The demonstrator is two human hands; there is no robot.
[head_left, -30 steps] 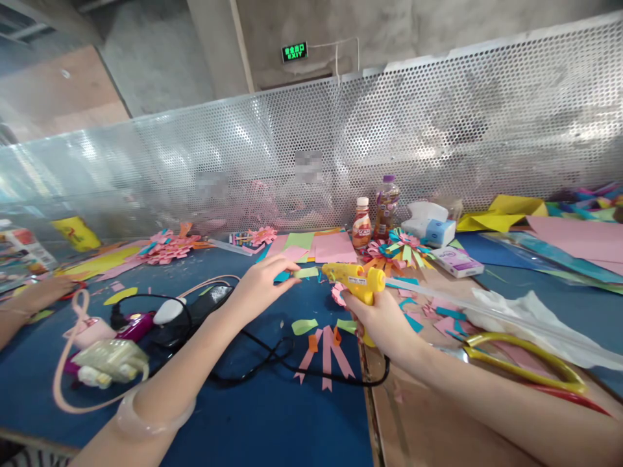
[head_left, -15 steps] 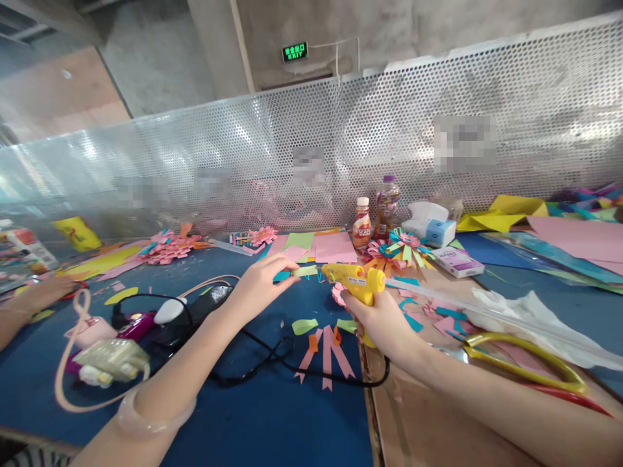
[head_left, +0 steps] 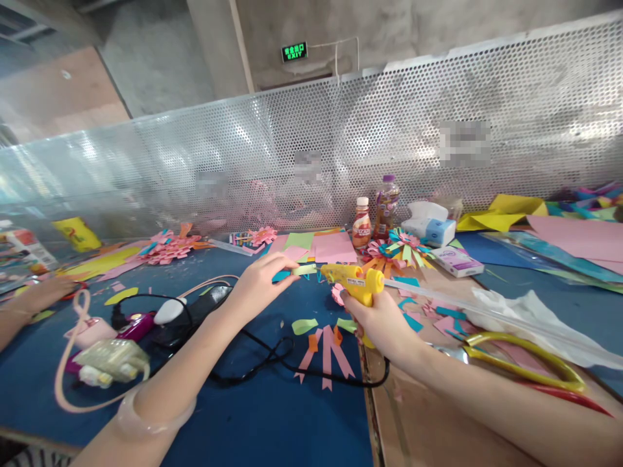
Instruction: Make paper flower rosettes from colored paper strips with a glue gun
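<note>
Between thumb and fingers, my left hand (head_left: 273,277) pinches a small light-green paper strip (head_left: 306,269). My right hand (head_left: 382,318) is wrapped round the handle of a yellow hot glue gun (head_left: 353,277); its nozzle points left, at or very near the strip's end. A long clear glue stick (head_left: 438,292) sticks out of the gun's back. Below the hands, pink paper ribbons with notched ends (head_left: 328,357) lie fanned out, with orange bits and a green paper leaf (head_left: 304,326) by them. A pink paper flower (head_left: 337,294) is partly hidden behind the gun.
A black cord (head_left: 272,355) crosses the table among plugs (head_left: 111,360) at left. Yellow-handled scissors (head_left: 523,357) and a crumpled tissue (head_left: 530,318) lie at right. Bottles (head_left: 362,224), paper flowers (head_left: 409,250) and pink sheets (head_left: 335,248) stand or lie behind. Another person's hand (head_left: 51,290) is far left.
Hardly anything differs. The glue gun has shifted very slightly left, and the green strip has tilted a little; both hands keep their holds.
</note>
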